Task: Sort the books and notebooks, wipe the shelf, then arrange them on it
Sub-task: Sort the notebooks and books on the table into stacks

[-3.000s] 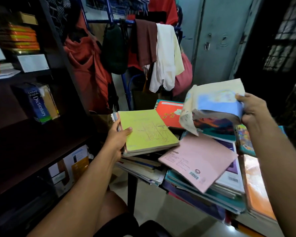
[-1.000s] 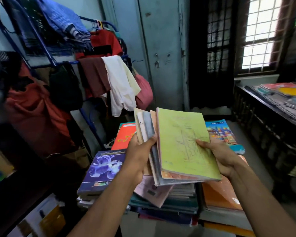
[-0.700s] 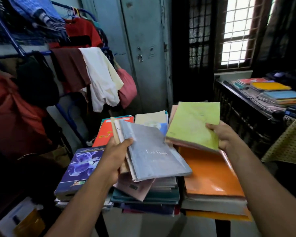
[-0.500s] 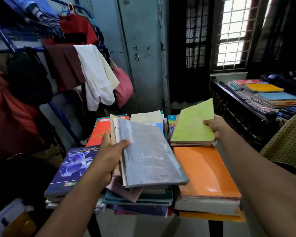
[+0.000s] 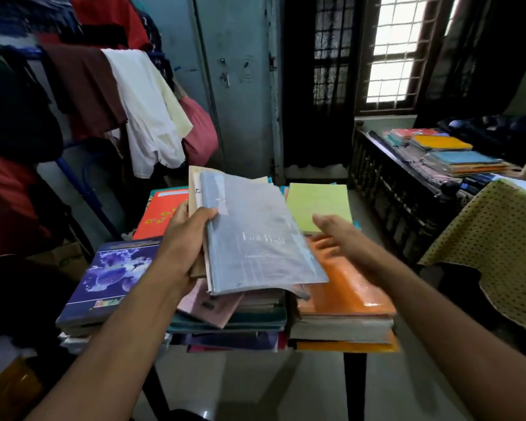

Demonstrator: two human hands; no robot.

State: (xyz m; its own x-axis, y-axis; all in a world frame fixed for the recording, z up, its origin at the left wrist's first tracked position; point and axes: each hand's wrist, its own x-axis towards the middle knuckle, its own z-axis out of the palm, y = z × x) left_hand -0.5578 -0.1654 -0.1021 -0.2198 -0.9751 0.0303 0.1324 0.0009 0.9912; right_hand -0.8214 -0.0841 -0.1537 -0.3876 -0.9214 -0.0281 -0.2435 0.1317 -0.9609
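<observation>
My left hand [image 5: 179, 247] grips a small stack of notebooks by the spine, a grey notebook [image 5: 255, 235] on top, held above the middle pile. My right hand [image 5: 337, 238] is empty, blurred, its fingers spread over the orange book [image 5: 346, 287]. A green notebook [image 5: 319, 205] lies flat at the far right of the table, just beyond that hand. A purple-blue book [image 5: 110, 278] tops the left pile, and a red-orange book [image 5: 161, 214] lies behind it. A pink notebook [image 5: 207, 305] sticks out under the held stack.
A clothes rack [image 5: 82, 183] hung with garments stands at the left. A grey metal cupboard [image 5: 234, 86] is behind the table. At the right, a dark wooden bed rail [image 5: 401, 192] and more stacked books [image 5: 450, 156]; a dotted yellow cloth [image 5: 495, 238] hangs nearby.
My right hand laid the green notebook on the far right pile, let it go and pulled back toward me. The left hand still holds the grey-topped stack.
</observation>
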